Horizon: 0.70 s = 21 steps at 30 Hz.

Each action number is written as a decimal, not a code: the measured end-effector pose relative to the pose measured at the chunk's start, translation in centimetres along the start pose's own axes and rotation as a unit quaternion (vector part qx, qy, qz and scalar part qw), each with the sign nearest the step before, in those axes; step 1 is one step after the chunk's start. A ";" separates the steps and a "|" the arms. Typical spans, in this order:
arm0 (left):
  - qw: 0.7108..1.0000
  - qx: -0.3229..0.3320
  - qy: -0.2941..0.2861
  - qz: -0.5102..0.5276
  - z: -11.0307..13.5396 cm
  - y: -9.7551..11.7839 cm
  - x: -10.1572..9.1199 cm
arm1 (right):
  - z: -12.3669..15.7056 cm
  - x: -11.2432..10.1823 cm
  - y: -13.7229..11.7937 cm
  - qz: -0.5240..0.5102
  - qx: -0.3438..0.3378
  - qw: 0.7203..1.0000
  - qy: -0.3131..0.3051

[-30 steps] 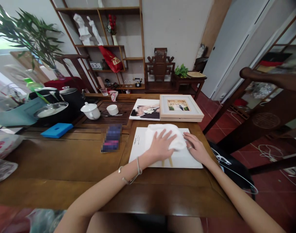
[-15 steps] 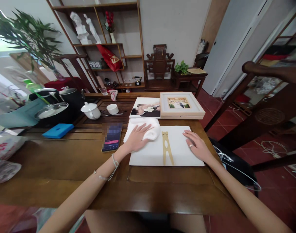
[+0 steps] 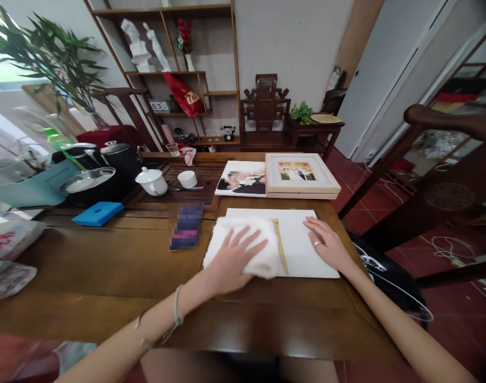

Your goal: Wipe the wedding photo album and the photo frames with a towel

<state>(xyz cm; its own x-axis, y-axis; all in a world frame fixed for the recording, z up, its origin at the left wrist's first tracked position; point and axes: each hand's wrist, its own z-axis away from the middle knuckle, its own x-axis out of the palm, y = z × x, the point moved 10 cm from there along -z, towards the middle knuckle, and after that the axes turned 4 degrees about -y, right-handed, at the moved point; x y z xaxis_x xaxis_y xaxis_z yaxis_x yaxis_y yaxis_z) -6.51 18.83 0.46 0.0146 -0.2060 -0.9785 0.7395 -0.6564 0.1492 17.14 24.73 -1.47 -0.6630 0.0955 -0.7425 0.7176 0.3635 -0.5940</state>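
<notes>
While cloth (image 3: pixel 264 263) lies on panel (image 3: pixel 302 244) | wooden table (image 3: pixel 115 271) shines | red-tiled floor (image 3: pixel 458 319)

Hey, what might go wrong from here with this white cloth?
The fluffy white cloth may snag on the gold-coloured flat piece it partly covers. A leftward sweep of the left hand might nudge the dark rectangular phone beside the cloth. The flat white rectangular panel could slide if the right hand, resting at its right side, lifts.

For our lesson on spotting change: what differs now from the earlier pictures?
The left hand has swept the white cloth leftward, then toward the person; it again partly covers the gold shape. The right hand stays on the white board; the framed picture stays put.
</notes>
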 end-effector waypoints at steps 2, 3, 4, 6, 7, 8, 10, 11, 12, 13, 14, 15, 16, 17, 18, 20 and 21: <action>1.000 -0.018 0.020 -0.013 -2.7 -2.8 -1.3 | 0.0 0.0 0.0 -0.001 0.000 1.000 0.001; 0.999 -0.029 0.035 -0.016 -3.9 -4.0 -1.9 | 0.0 -0.1 0.1 -0.002 0.000 1.000 0.002; 0.998 -0.042 0.048 -0.017 -4.9 -4.9 -2.4 | 0.0 -0.1 0.1 -0.004 0.000 1.000 0.003; 0.996 -0.059 0.062 -0.016 -6.1 -6.0 -2.9 | 0.0 -0.2 0.1 -0.009 0.002 1.000 0.007; 0.996 -0.063 0.063 -0.017 -6.3 -6.1 -2.8 | 0.0 -0.2 0.1 -0.011 0.003 1.000 0.009; 0.996 -0.065 0.061 -0.018 -6.2 -6.0 -2.7 | 0.0 -0.2 0.2 -0.013 0.003 1.000 0.011; 0.997 -0.064 0.050 -0.020 -5.0 -5.1 -2.1 | 0.0 -0.2 0.1 -0.016 0.003 1.000 0.013; 0.997 -0.063 0.044 -0.020 -4.1 -4.3 -1.8 | 0.0 -0.2 0.1 -0.017 0.003 1.000 0.013; 0.997 -0.059 0.038 -0.019 -2.9 -3.4 -1.4 | 0.1 -0.2 0.0 -0.018 0.002 1.000 0.015; 0.998 -0.055 0.032 -0.019 -1.6 -2.3 -0.9 | 0.1 -0.2 0.0 -0.018 0.001 1.000 0.017; 0.998 -0.050 0.029 -0.019 -0.1 -1.1 -0.5 | 0.1 -0.1 -0.1 -0.018 0.001 1.000 0.019; 0.999 -0.043 0.022 -0.018 1.3 0.2 -0.1 | 0.1 -0.1 -0.1 -0.018 0.001 1.000 0.021; 0.999 -0.042 0.012 -0.016 2.6 1.2 0.3 | 0.1 -0.1 -0.1 -0.018 0.001 1.000 0.022; 0.999 -0.040 0.007 -0.013 3.7 2.1 0.7 | 0.1 -0.1 -0.1 -0.018 0.001 1.000 0.022; 0.999 -0.039 0.001 -0.010 4.5 2.8 0.9 | 0.1 0.0 -0.1 -0.017 0.001 1.000 0.021; 0.999 -0.039 -0.007 -0.006 5.0 3.2 1.2 | 0.1 0.1 -0.1 -0.015 0.000 1.000 0.018; 0.999 -0.041 -0.007 -0.005 4.7 2.8 1.1 | 0.2 0.1 -0.1 -0.013 -0.001 1.000 0.018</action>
<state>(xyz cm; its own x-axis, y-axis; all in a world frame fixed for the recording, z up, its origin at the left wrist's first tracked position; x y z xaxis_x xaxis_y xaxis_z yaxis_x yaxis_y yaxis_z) -7.58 13.33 0.50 -0.0019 -0.2091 -0.9779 0.7923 -0.5970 0.1261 17.03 24.54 -1.49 -0.6889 0.1196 -0.7149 0.6995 0.3685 -0.6123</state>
